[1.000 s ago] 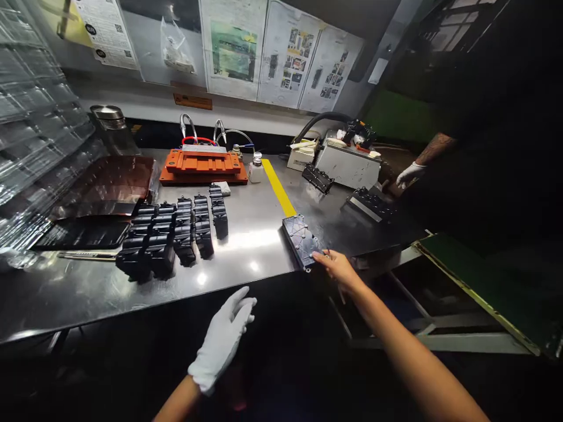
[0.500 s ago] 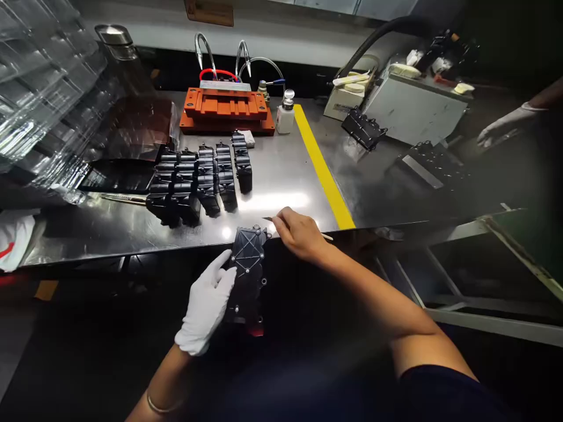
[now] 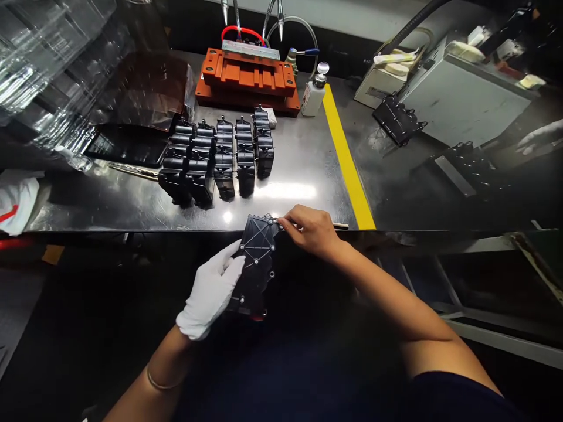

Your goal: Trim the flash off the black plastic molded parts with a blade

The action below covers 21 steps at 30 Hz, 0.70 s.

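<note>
My left hand [image 3: 210, 293], in a white glove, grips a flat black plastic cover [image 3: 257, 258] with ribs and screw holes, held just in front of the steel table's near edge. My bare right hand [image 3: 310, 228] is closed in a pinch on a thin stick-like tool [image 3: 339, 225], its tip touching the cover's upper right corner. Several black moulded parts [image 3: 220, 158] stand in rows on the table beyond the cover.
An orange fixture [image 3: 248, 79] and a small white bottle [image 3: 315, 94] sit at the back of the steel table [image 3: 299, 170]. A yellow stripe [image 3: 347, 167] runs across it. Clear trays [image 3: 48, 70] are stacked left. Another person's gloved hand [image 3: 539, 136] is at far right near a grey box [image 3: 466, 99].
My right hand drew the black cover from the right of the table to its near edge, my left hand took hold of it, and the view tilted down.
</note>
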Each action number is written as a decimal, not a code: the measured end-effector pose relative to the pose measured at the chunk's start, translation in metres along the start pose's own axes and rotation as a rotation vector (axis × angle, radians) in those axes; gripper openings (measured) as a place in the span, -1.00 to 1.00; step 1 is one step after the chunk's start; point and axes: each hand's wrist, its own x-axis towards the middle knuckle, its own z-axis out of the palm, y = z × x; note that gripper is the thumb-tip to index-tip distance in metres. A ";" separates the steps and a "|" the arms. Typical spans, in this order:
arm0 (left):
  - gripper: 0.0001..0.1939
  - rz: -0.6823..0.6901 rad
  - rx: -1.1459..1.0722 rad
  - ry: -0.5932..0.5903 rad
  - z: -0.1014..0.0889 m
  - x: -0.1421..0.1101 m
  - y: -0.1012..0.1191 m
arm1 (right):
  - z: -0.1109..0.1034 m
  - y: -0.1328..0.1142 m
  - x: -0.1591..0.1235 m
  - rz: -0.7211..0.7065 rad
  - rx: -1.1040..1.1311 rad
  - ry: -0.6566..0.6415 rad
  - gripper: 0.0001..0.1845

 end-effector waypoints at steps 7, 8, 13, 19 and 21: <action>-0.40 -0.021 0.010 0.002 0.000 0.000 0.007 | -0.002 -0.001 0.003 -0.021 -0.019 0.016 -0.60; -0.40 -0.018 0.014 0.004 0.000 0.000 0.008 | -0.003 -0.001 0.003 -0.012 -0.038 0.013 -0.60; -0.44 -0.023 0.049 0.029 0.002 0.001 0.008 | -0.010 -0.003 -0.010 0.029 0.042 0.040 -0.64; -0.62 0.095 0.192 0.005 0.002 0.003 0.010 | -0.014 -0.012 -0.036 -0.065 0.173 -0.001 -0.65; -0.62 0.095 0.200 0.004 0.002 0.003 0.010 | -0.014 -0.014 -0.037 -0.102 0.138 -0.021 -0.64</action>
